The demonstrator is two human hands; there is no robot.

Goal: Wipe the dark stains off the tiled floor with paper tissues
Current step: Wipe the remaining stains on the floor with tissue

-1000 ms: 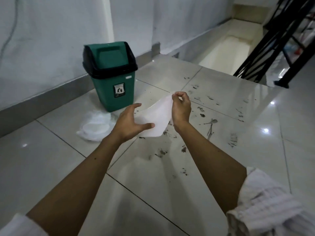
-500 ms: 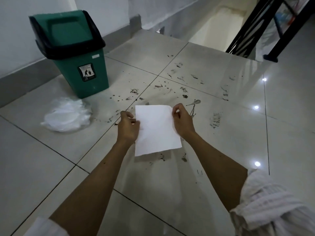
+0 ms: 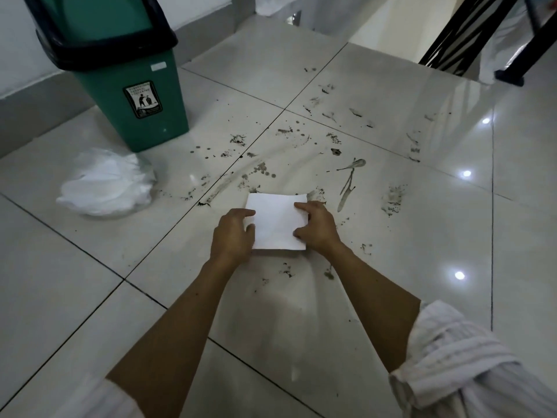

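A folded white paper tissue (image 3: 277,221) is held low over the tiled floor (image 3: 391,236), just short of the dark stains (image 3: 259,170) that spatter the tiles ahead; whether it already touches the floor cannot be told. The left hand (image 3: 233,236) pinches its left edge and the right hand (image 3: 316,226) its right edge, fingers curled onto the sheet. The step in hand looks like readying the tissue, with the wiping itself not yet begun and smears spread across several tiles. The next move probably calls for pressing the sheet flat and dragging it through the nearest streaks. A green swing-lid bin (image 3: 126,67) stands to the left, a crumpled white plastic bag (image 3: 105,185) just beside its base, and a black metal railing (image 3: 470,31) rises at upper right.
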